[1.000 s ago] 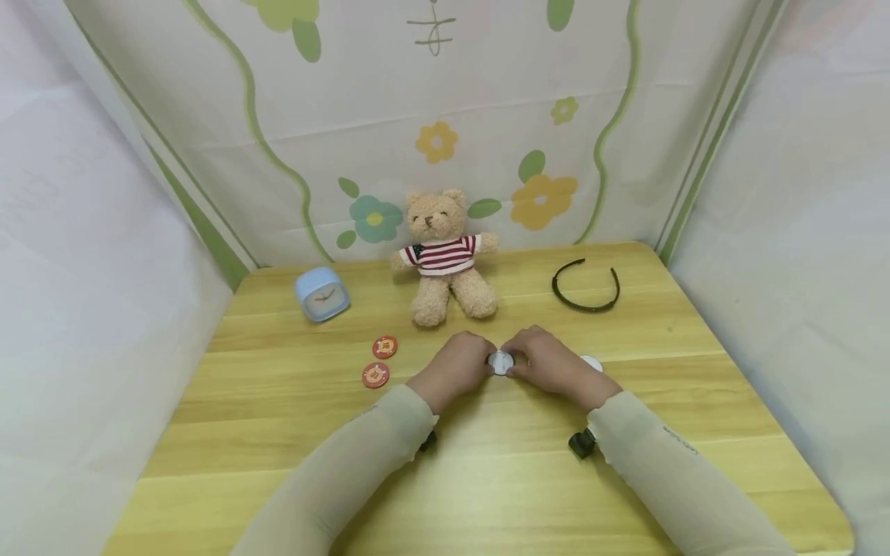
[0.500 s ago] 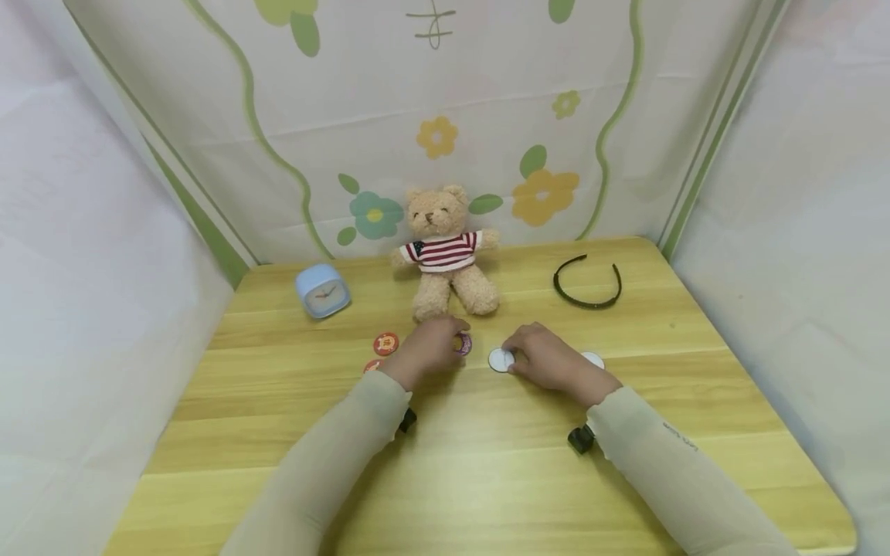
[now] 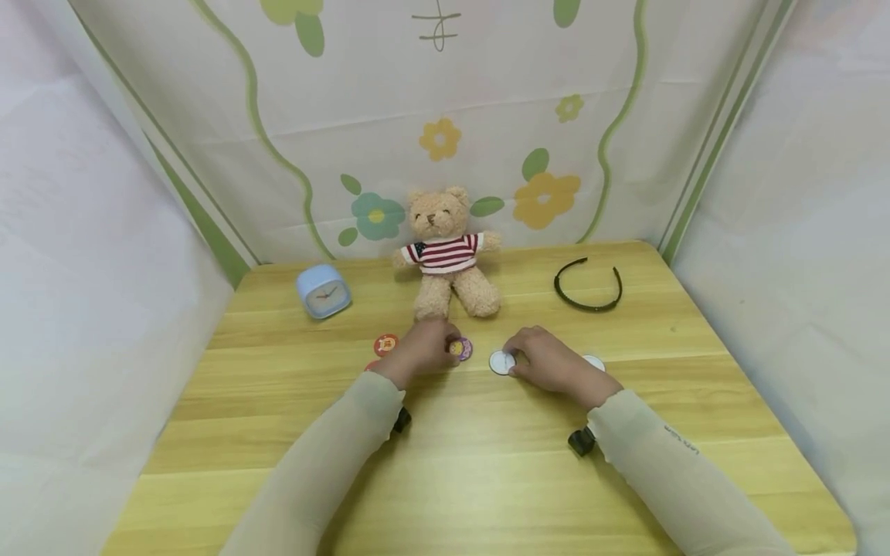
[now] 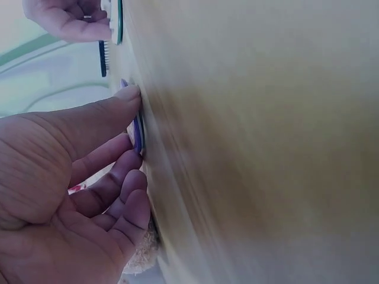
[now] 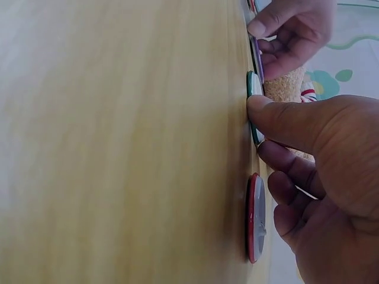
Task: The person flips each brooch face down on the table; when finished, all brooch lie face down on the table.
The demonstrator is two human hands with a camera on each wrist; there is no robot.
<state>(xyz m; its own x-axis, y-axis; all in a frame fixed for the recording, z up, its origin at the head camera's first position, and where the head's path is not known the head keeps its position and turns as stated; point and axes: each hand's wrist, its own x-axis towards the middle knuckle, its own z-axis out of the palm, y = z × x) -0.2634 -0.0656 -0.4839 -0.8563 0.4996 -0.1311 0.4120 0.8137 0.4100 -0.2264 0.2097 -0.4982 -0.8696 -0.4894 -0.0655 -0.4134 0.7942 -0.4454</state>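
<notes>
My left hand (image 3: 424,349) pinches a round purple badge (image 3: 462,349) by its edges between thumb and fingers, low at the tabletop. In the left wrist view the purple badge (image 4: 138,133) shows edge-on under the thumb. My right hand (image 3: 549,363) pinches a second badge (image 3: 501,362), white side up, just right of the purple one. Its green rim shows on that badge (image 5: 254,89) in the right wrist view. Behind the right hand lies another white-faced badge (image 3: 594,361), red-rimmed in the right wrist view. Left of my left hand lie two red badges (image 3: 385,344), one partly hidden by that hand.
A teddy bear (image 3: 445,255) in a striped shirt sits against the patterned cloth backdrop, just beyond the hands. To its left stands a light blue clock (image 3: 323,292). A black headband (image 3: 588,286) lies at the back right of the wooden table (image 3: 473,479).
My left hand has left the white-faced badge and moved left to the purple badge, which now shows more between its fingers. The right hand has stayed on the white-faced badge.
</notes>
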